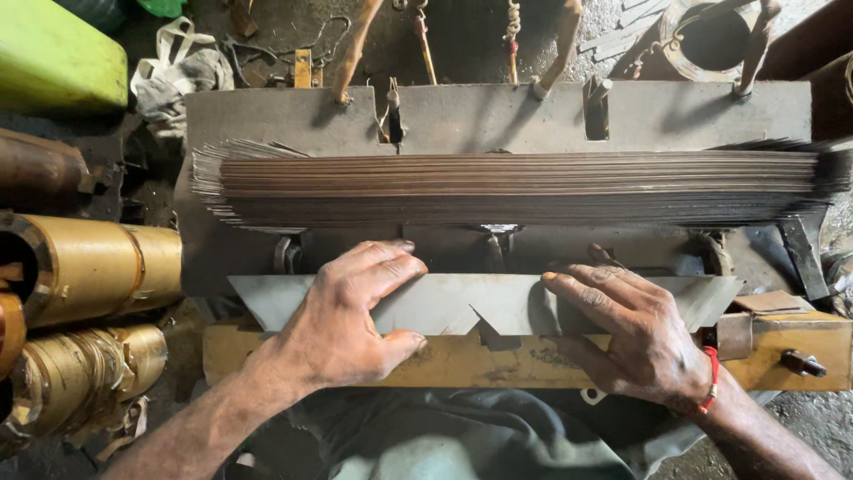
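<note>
Both hands press flat, fingers spread, on a grey sheet (471, 302) lying left-to-right across the near wooden bar (782, 342); left hand (342, 324) and right hand (626, 333) flank its notch, neither grasping.

- Metal strip (484, 302): centre frame, on wooden beam (498, 360).
- Stacked sheets (515, 188): above strip.
- Rolls (89, 267): left edge.
- Ring (706, 36): upper right.

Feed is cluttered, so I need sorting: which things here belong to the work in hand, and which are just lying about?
In hand: left hand, right hand, notched grey metal strip, stacked thin laminations, yellow bench rail.
Lying about: brass-coloured rolls, green container, rag.
</note>
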Demonstrator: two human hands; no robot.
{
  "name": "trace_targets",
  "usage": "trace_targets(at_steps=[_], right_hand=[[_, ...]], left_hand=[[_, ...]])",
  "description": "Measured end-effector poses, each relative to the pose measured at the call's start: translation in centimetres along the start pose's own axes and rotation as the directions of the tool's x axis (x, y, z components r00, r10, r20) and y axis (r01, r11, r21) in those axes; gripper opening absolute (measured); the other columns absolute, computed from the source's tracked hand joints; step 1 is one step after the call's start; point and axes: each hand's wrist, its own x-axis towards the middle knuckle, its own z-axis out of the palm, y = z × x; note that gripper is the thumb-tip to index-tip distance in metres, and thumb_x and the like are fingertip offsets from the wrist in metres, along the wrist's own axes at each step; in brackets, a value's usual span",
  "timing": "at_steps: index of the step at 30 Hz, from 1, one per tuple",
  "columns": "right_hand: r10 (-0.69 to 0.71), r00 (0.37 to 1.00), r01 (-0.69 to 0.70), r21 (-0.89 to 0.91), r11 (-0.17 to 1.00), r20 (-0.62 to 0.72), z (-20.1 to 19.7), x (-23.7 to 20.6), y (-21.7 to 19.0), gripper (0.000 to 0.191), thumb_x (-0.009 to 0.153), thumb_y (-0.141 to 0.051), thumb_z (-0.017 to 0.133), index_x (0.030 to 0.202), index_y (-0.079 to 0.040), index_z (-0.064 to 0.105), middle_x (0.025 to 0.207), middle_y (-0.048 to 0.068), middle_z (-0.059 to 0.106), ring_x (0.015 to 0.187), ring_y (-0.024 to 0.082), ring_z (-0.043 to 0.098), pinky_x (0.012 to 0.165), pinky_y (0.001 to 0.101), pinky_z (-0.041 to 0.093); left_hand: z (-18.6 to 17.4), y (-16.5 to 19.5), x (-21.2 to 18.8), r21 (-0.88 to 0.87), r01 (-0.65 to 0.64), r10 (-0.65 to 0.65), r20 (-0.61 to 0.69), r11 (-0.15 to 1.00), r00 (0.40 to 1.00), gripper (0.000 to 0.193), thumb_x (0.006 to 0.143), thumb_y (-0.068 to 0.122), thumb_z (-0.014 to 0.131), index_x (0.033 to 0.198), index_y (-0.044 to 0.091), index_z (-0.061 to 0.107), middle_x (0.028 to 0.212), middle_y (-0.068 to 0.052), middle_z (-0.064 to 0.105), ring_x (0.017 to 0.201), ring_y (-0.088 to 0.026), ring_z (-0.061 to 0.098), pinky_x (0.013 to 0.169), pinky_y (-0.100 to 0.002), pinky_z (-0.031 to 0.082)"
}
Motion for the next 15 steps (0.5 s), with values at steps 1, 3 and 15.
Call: trace_targets(at_steps=[1, 3, 15], right_hand=[[-0.004, 1.000, 0.003, -0.014, 1.000, -0.018, -0.4, 0.5, -0.5, 0.064, 0.067, -0.024, 0.083, 0.123, -0.001, 0.063, 0.123, 0.020, 0.069, 0.109, 0.036, 0.069, 0.094, 0.0462, 0.055], [0.000, 0.998, -0.002, -0.021, 1.000, -0.061, -1.9, 1.5, -1.9, 0.059, 0.068, -0.022, 0.083, 0.120, -0.002, 0.065, 0.123, 0.019, 0.069, 0.112, 0.035, 0.070, 0.104, 0.0506, 0.053], [-0.147, 0.982, 0.129, -0.144, 0.981, -0.118, -5.3, 0.8, -3.2, 0.055, 0.073, -0.022, 0.082, 0.123, -0.004, 0.066, 0.115, 0.023, 0.068, 0.108, 0.037, 0.070, 0.108, 0.0578, 0.052]], left_hand=[[-0.4, 0.4, 0.2, 0.014, 0.007, -0.008, 0.009, 1.000, 1.000, 0.060, 0.059, 0.017, 0.086, 0.112, -0.003, 0.068, 0.112, -0.022, 0.071, 0.107, -0.036, 0.069, 0.095, -0.043, 0.055], [-1.5, 1.5, 0.6, 0.022, 0.010, -0.011, 0.033, 1.000, 0.999, 0.061, 0.060, 0.017, 0.086, 0.114, -0.003, 0.068, 0.108, -0.021, 0.072, 0.100, -0.035, 0.070, 0.089, -0.042, 0.056], [-3.6, 4.5, 2.3, 0.084, -0.110, 0.105, 0.069, 0.990, 0.992, 0.081, 0.064, 0.044, 0.090, 0.122, -0.007, 0.067, 0.094, -0.019, 0.065, 0.078, -0.032, 0.063, 0.070, -0.045, 0.051]])
